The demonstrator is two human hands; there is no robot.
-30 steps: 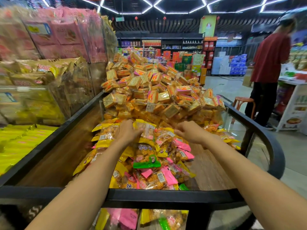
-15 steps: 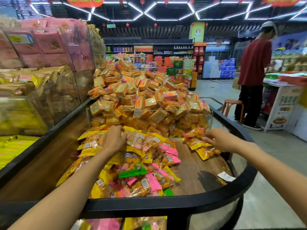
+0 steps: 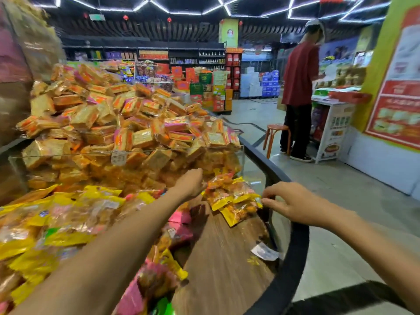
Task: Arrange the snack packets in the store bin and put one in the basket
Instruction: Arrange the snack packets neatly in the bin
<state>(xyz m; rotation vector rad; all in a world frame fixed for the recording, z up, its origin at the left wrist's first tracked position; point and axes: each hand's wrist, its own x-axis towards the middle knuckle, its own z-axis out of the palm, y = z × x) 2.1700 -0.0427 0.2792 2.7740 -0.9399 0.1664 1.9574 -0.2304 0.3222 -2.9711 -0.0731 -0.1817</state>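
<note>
Lit from above by white LED strips (image 3: pixel 204 10) in hexagonal runs across a dark ceiling. Bright, warm and saturated at mid-frame. Heavy motion blur at left and lower left: yellow snack packets (image 3: pixel 56 223) smeared, print unreadable. Glare on clear divider panel (image 3: pixel 136 153). Soft shadow on wooden bin floor (image 3: pixel 222 258). Wide-angle bending at right edge; background soft.

Loose packets (image 3: pixel 231 198) lie in the bin (image 3: pixel 293 258), between both hands.

yellow snack pkts (image 3: pixel 231 201), wood-grain bin floor (image 3: pixel 227 258), black rim (image 3: pixel 293 253)
</note>
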